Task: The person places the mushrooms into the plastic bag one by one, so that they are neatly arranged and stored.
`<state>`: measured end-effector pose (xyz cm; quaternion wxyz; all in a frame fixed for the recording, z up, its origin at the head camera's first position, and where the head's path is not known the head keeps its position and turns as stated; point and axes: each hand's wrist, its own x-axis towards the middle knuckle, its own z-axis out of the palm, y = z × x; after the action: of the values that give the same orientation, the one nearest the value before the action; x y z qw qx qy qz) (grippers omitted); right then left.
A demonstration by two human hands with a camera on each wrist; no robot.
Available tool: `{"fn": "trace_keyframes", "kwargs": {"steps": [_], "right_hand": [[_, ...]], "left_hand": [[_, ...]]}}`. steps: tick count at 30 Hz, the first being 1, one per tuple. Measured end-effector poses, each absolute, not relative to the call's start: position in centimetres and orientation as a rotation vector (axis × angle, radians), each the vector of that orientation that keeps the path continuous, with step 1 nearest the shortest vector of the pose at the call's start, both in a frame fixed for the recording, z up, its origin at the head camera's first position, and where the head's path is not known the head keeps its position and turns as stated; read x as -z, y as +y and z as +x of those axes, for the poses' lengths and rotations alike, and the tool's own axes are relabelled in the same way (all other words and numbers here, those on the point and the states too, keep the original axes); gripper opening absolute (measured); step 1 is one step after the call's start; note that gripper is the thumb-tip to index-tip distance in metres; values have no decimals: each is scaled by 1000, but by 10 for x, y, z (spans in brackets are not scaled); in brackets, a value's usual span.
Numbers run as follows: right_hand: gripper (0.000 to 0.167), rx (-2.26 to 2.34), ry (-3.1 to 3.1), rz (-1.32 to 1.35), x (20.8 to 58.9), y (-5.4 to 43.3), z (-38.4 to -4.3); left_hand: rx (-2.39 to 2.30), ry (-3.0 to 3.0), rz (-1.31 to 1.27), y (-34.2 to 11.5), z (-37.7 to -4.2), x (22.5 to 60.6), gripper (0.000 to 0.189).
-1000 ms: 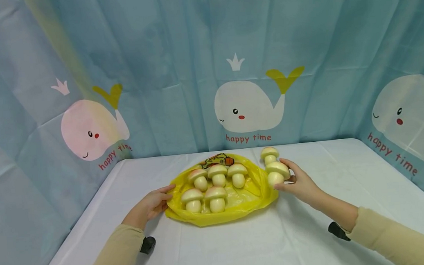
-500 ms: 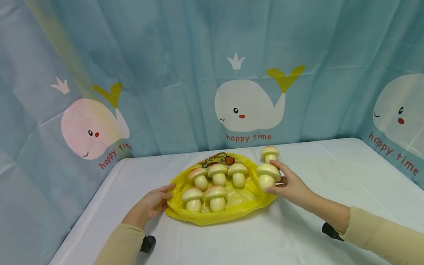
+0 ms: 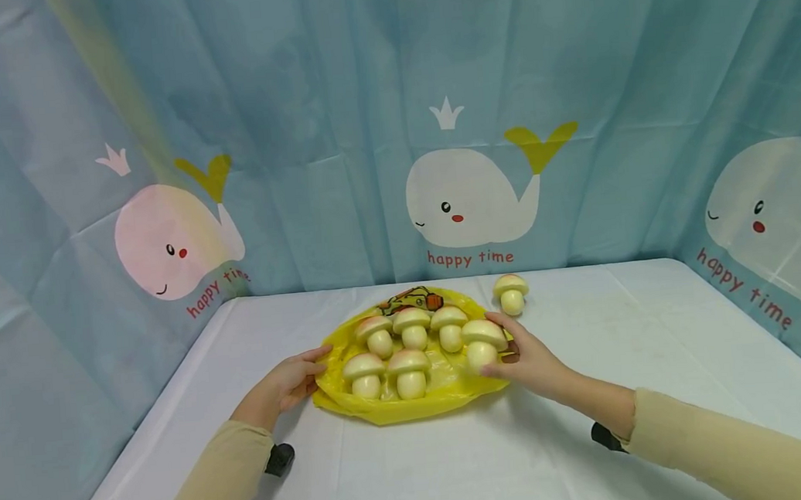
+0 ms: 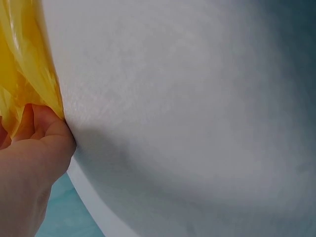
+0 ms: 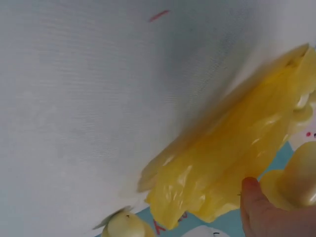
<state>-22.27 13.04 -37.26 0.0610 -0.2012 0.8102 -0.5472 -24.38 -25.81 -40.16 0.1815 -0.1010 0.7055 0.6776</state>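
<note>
A yellow plastic bag [image 3: 444, 375] lies spread on the table, with several cream toy mushrooms [image 3: 410, 375] standing upright on it in two rows. My left hand [image 3: 287, 385] pinches the bag's left edge; the left wrist view shows thumb and fingers on the yellow plastic [image 4: 29, 54]. Over the bag's right side, my right hand [image 3: 530, 357] grips another toy mushroom [image 3: 484, 341] from its right, stem down. Whether that mushroom touches the bag I cannot tell. In the right wrist view the held mushroom [image 5: 298, 173] shows only partly, beside a fingertip.
One more toy mushroom [image 3: 511, 294] stands on the white tablecloth [image 3: 657, 325], behind and right of the bag. Printed orange and black markings [image 3: 411, 301] show at the bag's back edge. A blue whale-print curtain [image 3: 342, 207] hangs behind the table.
My right hand has carried its toy mushroom leftward from the bag's right edge to over the bag. The mushroom behind it now shows in full. My left hand stays put.
</note>
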Motion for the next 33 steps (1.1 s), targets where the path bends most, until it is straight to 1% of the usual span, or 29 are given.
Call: {"fn": "trace_keyframes", "kwargs": {"steps": [4,15,25,33], "right_hand": [[84,1594,2510,-684,374,121,-224],[81,1381,2662,-761,376,102,-231],[80,1263,2667,-595,388,85,-232],[81,1232,2623,-613,390,80,-232]], "left_hand": [[-1915,1993,-282,-259,-243,402,53],[-1922,1985,-298,-257,-244,401,53],[-1907,1989,-267,-257,-245,403,53],[-1921,1982,-272,-259,-245,402,53]]}}
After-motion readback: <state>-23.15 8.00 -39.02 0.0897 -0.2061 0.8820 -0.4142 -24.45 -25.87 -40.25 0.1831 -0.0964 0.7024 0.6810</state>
